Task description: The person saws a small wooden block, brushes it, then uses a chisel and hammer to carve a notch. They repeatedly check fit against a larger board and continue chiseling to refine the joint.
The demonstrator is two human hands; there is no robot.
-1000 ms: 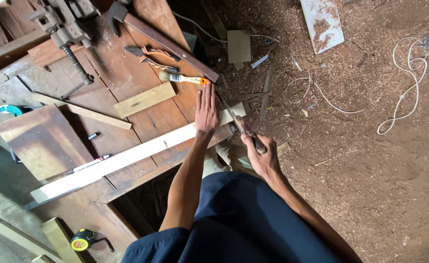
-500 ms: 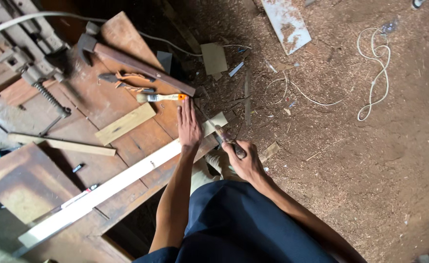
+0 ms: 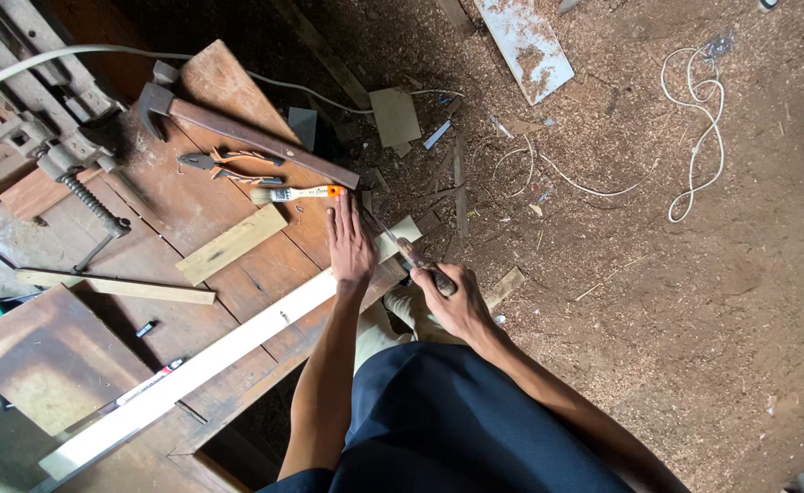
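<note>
Sawdust-covered floor, beat-up workbench (image 3: 192, 219); left hand (image 3: 350, 245) lies flat, fingers together, pinning the long pale board (image 3: 219, 351) steady; right hand (image 3: 457, 306) is wrapped around a chisel (image 3: 402, 248) angled at the board's end.

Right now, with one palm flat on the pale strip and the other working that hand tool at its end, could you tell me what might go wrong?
1. The left hand presses on the long pale strip right beside the narrow hand tool held by the right hand; a slip could catch the fingers.
2. The strip's end overhangs the workbench edge, so it may flex or shift.
3. The paintbrush lies near the fingertips and could be knocked off.
</note>
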